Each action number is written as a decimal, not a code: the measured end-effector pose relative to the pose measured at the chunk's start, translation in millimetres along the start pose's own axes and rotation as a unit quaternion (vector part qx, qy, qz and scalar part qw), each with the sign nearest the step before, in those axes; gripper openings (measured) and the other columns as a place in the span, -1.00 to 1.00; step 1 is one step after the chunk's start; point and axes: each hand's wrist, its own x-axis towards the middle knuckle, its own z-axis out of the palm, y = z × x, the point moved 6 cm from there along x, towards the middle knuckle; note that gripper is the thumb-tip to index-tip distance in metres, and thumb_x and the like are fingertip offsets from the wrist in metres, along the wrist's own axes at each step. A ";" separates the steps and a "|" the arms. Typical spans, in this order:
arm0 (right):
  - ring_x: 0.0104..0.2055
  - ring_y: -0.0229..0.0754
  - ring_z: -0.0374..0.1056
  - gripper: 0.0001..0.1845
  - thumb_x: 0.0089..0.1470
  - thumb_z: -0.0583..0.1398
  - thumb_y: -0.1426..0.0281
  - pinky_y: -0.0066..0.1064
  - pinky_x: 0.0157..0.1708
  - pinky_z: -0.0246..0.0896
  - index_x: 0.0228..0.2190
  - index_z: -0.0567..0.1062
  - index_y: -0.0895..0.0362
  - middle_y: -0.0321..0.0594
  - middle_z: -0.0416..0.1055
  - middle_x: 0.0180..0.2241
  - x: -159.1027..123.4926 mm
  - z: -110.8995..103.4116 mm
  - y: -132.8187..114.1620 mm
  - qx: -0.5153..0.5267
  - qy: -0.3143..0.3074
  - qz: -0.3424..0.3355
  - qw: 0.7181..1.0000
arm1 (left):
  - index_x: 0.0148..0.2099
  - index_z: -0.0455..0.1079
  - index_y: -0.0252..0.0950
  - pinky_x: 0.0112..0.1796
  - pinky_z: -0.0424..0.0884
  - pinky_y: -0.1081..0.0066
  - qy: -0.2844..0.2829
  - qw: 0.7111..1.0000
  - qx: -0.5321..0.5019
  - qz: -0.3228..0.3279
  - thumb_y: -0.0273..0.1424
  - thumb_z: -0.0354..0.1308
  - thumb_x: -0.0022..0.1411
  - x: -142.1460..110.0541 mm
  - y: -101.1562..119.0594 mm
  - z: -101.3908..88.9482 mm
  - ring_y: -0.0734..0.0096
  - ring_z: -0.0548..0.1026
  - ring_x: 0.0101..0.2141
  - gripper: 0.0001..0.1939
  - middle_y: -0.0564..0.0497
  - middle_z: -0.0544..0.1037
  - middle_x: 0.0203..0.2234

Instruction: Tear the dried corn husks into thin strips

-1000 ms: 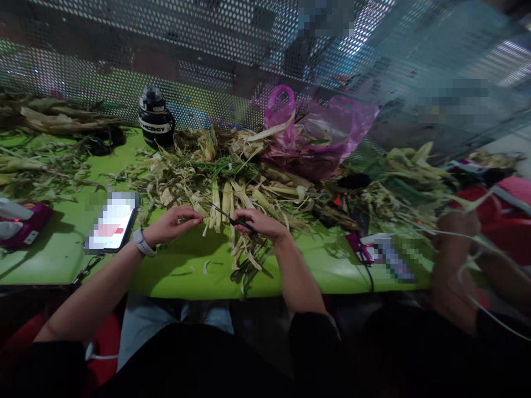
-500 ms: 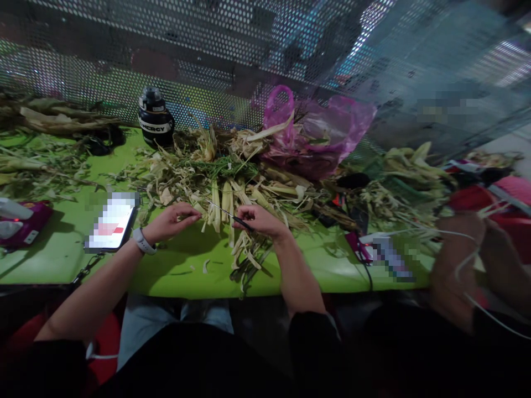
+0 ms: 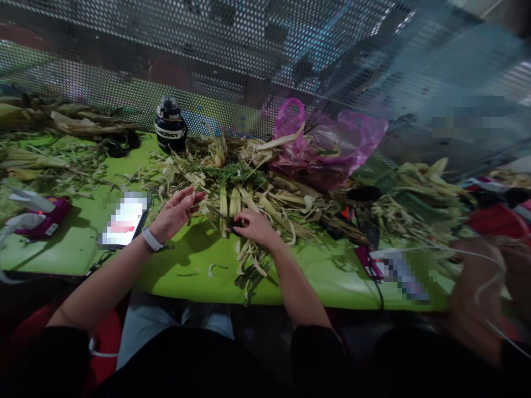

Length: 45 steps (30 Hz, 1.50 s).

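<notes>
My left hand [image 3: 176,213] reaches forward over the green table [image 3: 186,265] with its fingers spread, at the near edge of a heap of pale leaf strips [image 3: 232,177]. My right hand [image 3: 255,225] is closed on a thin dark tool [image 3: 231,225], held low against the strips. Cut strips [image 3: 249,265] lie below my right wrist at the table's front edge. A watch sits on my left wrist.
A phone [image 3: 124,218] lies left of my left hand. A black flask [image 3: 170,126] and a pink plastic bag [image 3: 327,146] stand at the back by a perforated metal screen. A purple device [image 3: 45,218] sits far left. Another person's blurred hands [image 3: 485,287] work at the right.
My left hand has let go of its strip, opened and moved forward. My right hand has lowered the dark tool toward the heap. The camera view shifted slightly.
</notes>
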 end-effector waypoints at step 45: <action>-0.57 -0.40 -0.04 -0.56 0.06 0.15 0.09 -0.49 -0.55 -0.13 -0.60 0.16 0.12 -0.45 0.01 -0.63 48.6 14.2 -69.2 0.266 -0.107 -0.060 0.956 | -0.39 0.38 -0.33 -0.48 0.21 0.50 -0.151 0.693 0.631 0.313 -0.32 0.06 0.30 -21.0 -1.8 32.3 0.53 0.36 -0.56 -0.76 0.02 0.47 -0.58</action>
